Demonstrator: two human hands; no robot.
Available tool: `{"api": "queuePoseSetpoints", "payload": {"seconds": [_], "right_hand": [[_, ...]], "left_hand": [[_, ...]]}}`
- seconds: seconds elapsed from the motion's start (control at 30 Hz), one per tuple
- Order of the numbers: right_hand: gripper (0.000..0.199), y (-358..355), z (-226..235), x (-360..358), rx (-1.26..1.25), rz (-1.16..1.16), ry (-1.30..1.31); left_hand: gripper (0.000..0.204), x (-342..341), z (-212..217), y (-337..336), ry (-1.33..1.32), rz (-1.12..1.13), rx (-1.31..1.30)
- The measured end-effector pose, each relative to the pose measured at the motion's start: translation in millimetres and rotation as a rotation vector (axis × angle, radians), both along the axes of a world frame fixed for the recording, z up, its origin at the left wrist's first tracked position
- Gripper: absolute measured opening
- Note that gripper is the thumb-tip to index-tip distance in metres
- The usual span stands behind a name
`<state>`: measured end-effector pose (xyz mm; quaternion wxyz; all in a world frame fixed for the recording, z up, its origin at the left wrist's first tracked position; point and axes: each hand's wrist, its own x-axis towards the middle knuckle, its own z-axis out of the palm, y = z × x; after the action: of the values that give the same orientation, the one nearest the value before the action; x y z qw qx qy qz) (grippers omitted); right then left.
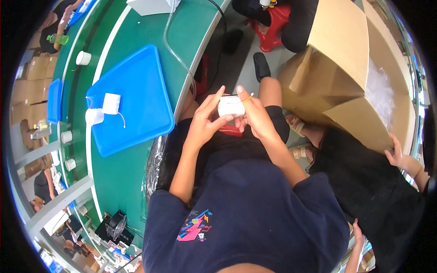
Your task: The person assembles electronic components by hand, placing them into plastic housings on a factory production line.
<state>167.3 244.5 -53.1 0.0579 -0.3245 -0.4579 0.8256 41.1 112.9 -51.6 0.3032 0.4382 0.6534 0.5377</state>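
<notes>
- Upper centre of the frame: the person's left hand (205, 119) and right hand (253, 111) are holding a small, white, blocky piece (231, 107) between them.
- Upper left: a blue plastic tray (143, 98) is carrying a white, squarish, wired pouch (111, 103).

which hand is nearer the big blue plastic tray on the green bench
Left. The left hand is to the right of the big blue plastic tray, apart from it; the right hand is farther right, beyond the small white block-shaped object that both hands hold.
</notes>
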Motion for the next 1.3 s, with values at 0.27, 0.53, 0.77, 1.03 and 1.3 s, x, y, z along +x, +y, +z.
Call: {"api": "queuePoseSetpoints", "payload": {"seconds": [0.27, 0.53, 0.77, 1.03, 1.3], "right_hand": [[0.058, -9.1, 3.8, 16.7, 0.038, 0.101, 0.309], [0.054, -13.5, 4.7, 13.1, 0.035, 0.027, 0.305], [0.047, -8.9, 3.1, 14.0, -0.348, 0.028, 0.368], [0.058, -16.1, 8.9, 19.8, -0.507, 0.147, 0.393], [0.048, -13.1, 8.4, 16.7, -0.352, -0.012, 0.305]], "left_hand": [[0.069, 2.9, 13.6, -0.8, 0.019, 0.063, -0.009], [0.067, 8.6, 10.1, 3.4, -0.030, 0.067, 0.002], [0.069, -10.5, 35.0, 16.2, -0.042, -0.039, 0.100], [0.054, 10.0, 31.4, 17.3, -0.590, 0.152, 0.189], [0.057, -1.4, 27.7, 21.8, -0.806, 0.083, 0.138]]}}
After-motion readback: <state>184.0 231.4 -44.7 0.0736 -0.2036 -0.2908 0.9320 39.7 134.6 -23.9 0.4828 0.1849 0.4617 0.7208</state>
